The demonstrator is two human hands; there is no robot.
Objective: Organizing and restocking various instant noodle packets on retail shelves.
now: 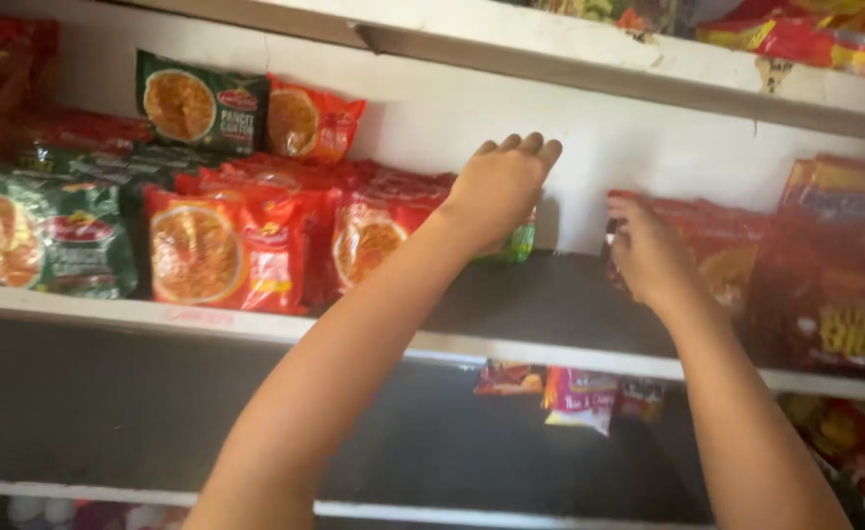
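Here, two bare arms reach up to a shelf [570, 294] of noodle packets. The left hand [499, 186], fingers curled loosely, covers a small green packet [519, 242] (mostly hidden, so its grip is unclear). The right hand [645, 250] pinches the edge of a red packet [722, 245], just beside it to the right.

The left hand [499, 186] hides most of a green packet [519, 242]; red packs [825, 285] on the right are blurry, cut off.
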